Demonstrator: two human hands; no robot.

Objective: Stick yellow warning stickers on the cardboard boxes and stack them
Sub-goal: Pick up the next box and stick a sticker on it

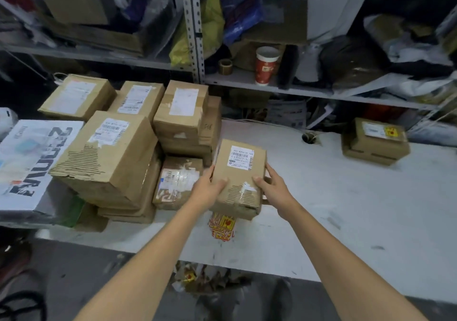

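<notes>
A small cardboard box (239, 172) with a white barcode label is held over the white table (346, 209). My left hand (210, 188) grips its left side and my right hand (273, 189) grips its right side, thumbs on top. Just under the box's near end lies a sheet of yellow warning stickers (222, 226), partly hidden. At the far right of the table stands a short stack of boxes (374, 145) whose top box carries a yellow sticker (391, 131). Several unstickered cardboard boxes (123, 152) are piled at the left.
A large white printed carton (32, 162) lies at the far left. Metal shelves (272, 87) behind hold a red paper cup (265, 65), a tape roll (225, 66) and bags. Sticker scraps (197, 278) lie on the floor below the table edge.
</notes>
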